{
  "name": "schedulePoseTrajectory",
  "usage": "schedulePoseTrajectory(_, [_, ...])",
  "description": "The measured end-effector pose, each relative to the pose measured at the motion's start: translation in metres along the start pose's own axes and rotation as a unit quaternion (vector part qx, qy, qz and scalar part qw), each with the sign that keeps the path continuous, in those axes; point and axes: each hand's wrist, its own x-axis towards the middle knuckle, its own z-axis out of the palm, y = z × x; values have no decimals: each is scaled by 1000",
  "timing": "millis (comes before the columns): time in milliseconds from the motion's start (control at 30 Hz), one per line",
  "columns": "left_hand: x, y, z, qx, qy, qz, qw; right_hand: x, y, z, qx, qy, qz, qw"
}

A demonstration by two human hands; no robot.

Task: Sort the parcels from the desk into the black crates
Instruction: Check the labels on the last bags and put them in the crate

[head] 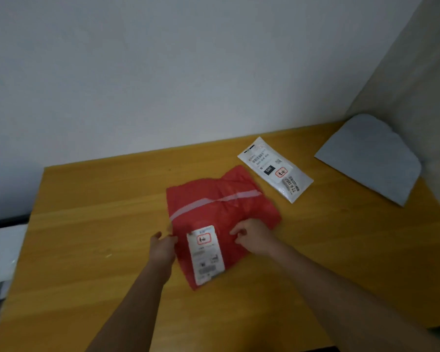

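Now both hands meet on the red parcel (pixel 221 219), which lies flat near the middle of the desk (pixel 87 224). Left hand (pixel 163 246) pinches its left edge; right hand (pixel 252 237) rests on its right side, fingers curled into the plastic. Farther right lie a white parcel (pixel 274 168) and a grey parcel (pixel 371 158), apart from each other.

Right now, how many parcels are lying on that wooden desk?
3. A red parcel lies mid-desk under both hands, a white parcel just behind it to the right, and a grey parcel in the far right corner. Others may lie outside the view.
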Motion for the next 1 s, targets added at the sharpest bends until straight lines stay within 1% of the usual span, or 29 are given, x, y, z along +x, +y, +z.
schedulePoseTrajectory(67, [6, 1, -16, 31, 29, -3, 999, 10, 0, -2, -37, 106, -31, 993])
schedulePoseTrajectory(100, [7, -1, -22, 54, 31, -15, 998, 12, 0, -3, -68, 144, -29, 987])
schedulePoseTrajectory(133, [7, -4, -27, 76, 30, -23, 996, 15, 1, -4, -94, 156, -4, 983])
schedulePoseTrajectory(167, [6, -8, -29, 87, 30, -26, 995, 16, 1, -5, -115, 139, 37, 983])
schedulePoseTrajectory(233, [10, -17, -34, 82, 25, -19, 996, 19, 2, -5, -105, 68, 110, 986])
schedulePoseTrajectory(300, [11, -23, -35, 62, 8, -10, 998, 21, 5, 2, -65, 17, 138, 988])
schedulePoseTrajectory(333, [11, -25, -36, 54, 2, -11, 998, 20, 6, 6, -53, 10, 136, 989])
schedulePoseTrajectory(367, [10, -26, -37, 45, -4, -13, 999, 21, 7, 10, -48, 15, 128, 990])
schedulePoseTrajectory(433, [9, -28, -40, 28, -16, -18, 999, 23, 6, 14, -31, 60, 103, 992])
schedulePoseTrajectory(500, [4, -28, -45, 20, -27, -18, 999, 27, 4, 17, 45, 98, 83, 991])
schedulePoseTrajectory(567, [-1, -29, -53, -2, -44, -21, 999, 29, 0, 18, 140, 97, 83, 982])
schedulePoseTrajectory(600, [-2, -30, -58, -19, -58, -23, 998, 30, -2, 19, 166, 92, 84, 978])
schedulePoseTrajectory(700, [-8, -31, -72, -80, -99, -23, 992, 30, -12, 18, 183, 111, 66, 975])
schedulePoseTrajectory(833, [-19, -27, -89, -150, -120, -5, 981, 28, -37, 21, 213, 144, 26, 966])
schedulePoseTrajectory(1000, [-31, -19, -123, -204, -109, 17, 973, 23, -72, 28, 226, 140, -29, 964])
